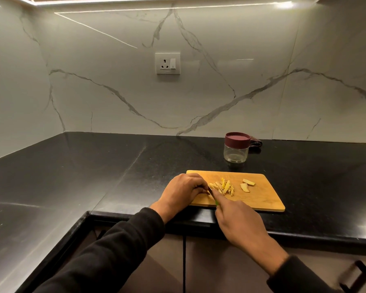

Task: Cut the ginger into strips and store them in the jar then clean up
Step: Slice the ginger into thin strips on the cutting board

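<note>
Black polished stone: the counter [93, 166], bearing every item, under a marble-veined wall.

Wooden cutting board [260, 197], set flush to the counter's near edge, likely so both hands reach it without stretching.

Jar [235, 147], clear glass with a maroon lid on, standing behind the board, near but apart; evidently parked there until the strips are ready. A dark cloth [255, 143] lies just behind it.

Left hand [183, 190], fingers curled down on the board's left part, apparently pinning a piece of ginger, which they hide.

Right hand [238, 224], closed round a knife [212, 192] with a green handle, blade just beside the left fingertips.

Ginger strips [222, 187], piled mid-board beside the blade, clear of the cutting.

Two uncut ginger slices [247, 185], right of the pile, awaiting cutting.
</note>
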{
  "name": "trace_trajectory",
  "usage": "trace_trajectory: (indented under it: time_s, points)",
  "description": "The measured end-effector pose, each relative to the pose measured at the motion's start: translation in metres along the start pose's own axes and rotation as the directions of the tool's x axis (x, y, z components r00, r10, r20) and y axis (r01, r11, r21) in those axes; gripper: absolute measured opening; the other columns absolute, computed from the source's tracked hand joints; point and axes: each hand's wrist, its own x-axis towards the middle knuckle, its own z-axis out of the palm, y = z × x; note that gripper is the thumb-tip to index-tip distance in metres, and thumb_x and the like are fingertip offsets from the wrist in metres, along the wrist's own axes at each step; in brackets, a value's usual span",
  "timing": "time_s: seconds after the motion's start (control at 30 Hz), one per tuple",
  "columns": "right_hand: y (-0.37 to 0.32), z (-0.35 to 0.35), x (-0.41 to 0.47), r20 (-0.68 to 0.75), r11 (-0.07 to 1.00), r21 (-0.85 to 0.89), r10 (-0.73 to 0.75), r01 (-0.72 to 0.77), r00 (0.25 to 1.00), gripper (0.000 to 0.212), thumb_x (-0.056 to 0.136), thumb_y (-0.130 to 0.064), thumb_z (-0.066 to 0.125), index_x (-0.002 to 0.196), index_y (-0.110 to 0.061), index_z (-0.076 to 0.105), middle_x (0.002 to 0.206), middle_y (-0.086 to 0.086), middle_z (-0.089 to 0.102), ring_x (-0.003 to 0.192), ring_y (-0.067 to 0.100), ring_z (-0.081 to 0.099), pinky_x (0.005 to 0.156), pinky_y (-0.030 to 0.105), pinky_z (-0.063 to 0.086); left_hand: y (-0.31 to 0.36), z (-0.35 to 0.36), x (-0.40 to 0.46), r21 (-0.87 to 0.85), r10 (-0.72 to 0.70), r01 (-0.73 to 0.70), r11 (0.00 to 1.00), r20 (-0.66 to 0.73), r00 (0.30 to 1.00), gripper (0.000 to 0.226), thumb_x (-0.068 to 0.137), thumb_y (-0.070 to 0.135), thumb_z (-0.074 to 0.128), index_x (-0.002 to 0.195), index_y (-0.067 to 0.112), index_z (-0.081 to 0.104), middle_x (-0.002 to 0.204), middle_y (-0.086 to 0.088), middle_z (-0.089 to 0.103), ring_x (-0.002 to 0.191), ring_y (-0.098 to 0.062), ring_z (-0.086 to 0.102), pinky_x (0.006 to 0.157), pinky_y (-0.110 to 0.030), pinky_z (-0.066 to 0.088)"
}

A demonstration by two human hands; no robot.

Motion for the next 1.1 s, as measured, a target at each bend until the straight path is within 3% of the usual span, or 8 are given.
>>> trace_trajectory:
  time_s: [0.13, 0.27, 0.43, 0.8, 1.1]
  points:
    - [-0.002, 0.002, 0.007, 0.008, 1.000, -0.016, -0.003, 0.003, 1.000, 0.056, 0.107, -0.035, 0.034, 0.159, -0.038, 0.013, 0.080, -0.008, 0.050, 0.067, 0.006, 0.045, 0.055, 0.025, 0.033, 0.000, 0.000, 0.000, 0.000, -0.011, 0.011, 1.000, -0.001, 1.000, 0.009, 0.092, 0.021, 0.072, 0.098, 0.022, 0.079, 0.101, 0.007, 0.075, 0.088, -0.006, 0.069, 0.083, -0.021, 0.056]
    - [-0.002, 0.004, 0.012, 0.018, 1.000, -0.026, 0.007, -0.007, 1.000, 0.056, 0.106, -0.035, 0.034, 0.159, -0.037, 0.014, 0.103, -0.001, 0.060, 0.079, 0.013, 0.047, 0.067, 0.029, 0.037, 0.002, 0.000, 0.000, -0.013, -0.030, 0.030, 0.999, -0.011, 0.999, 0.007, 0.090, 0.019, 0.073, 0.093, 0.020, 0.079, 0.097, 0.008, 0.074, 0.084, -0.006, 0.068, 0.079, -0.025, 0.056]
    - [-0.003, 0.005, 0.011, 0.026, 1.000, -0.025, 0.007, -0.007, 1.000, 0.058, 0.106, -0.033, 0.036, 0.159, -0.036, 0.012, 0.095, -0.004, 0.049, 0.080, 0.013, 0.046, 0.068, 0.028, 0.037, 0.002, 0.000, 0.000, 0.003, -0.064, 0.064, 0.998, -0.008, 0.998, 0.007, 0.091, 0.022, 0.072, 0.093, 0.021, 0.078, 0.099, 0.008, 0.073, 0.084, -0.007, 0.067, 0.078, -0.028, 0.057]
    - [-0.001, 0.005, 0.011, 0.071, 1.000, 0.016, 0.001, -0.002, 0.997, 0.060, 0.105, -0.029, 0.038, 0.159, -0.035, 0.013, 0.102, -0.002, 0.058, 0.085, 0.015, 0.052, 0.074, 0.029, 0.044, 0.003, -0.001, 0.000, -0.004, -0.095, 0.095, 0.995, -0.005, 0.995, 0.007, 0.090, 0.024, 0.073, 0.092, 0.020, 0.078, 0.098, 0.008, 0.072, 0.082, -0.007, 0.066, 0.076, -0.027, 0.056]
    - [0.003, 0.002, -0.011, 0.049, 1.000, -0.004, -0.014, 0.014, 0.999, 0.062, 0.105, -0.029, 0.037, 0.159, -0.038, 0.008, 0.089, -0.005, 0.051, 0.080, 0.013, 0.051, 0.069, 0.030, 0.040, 0.004, -0.001, 0.000, 0.009, -0.096, 0.096, 0.995, 0.006, 0.995, 0.007, 0.090, 0.024, 0.073, 0.094, 0.021, 0.078, 0.100, 0.008, 0.072, 0.083, -0.008, 0.066, 0.076, -0.022, 0.055]
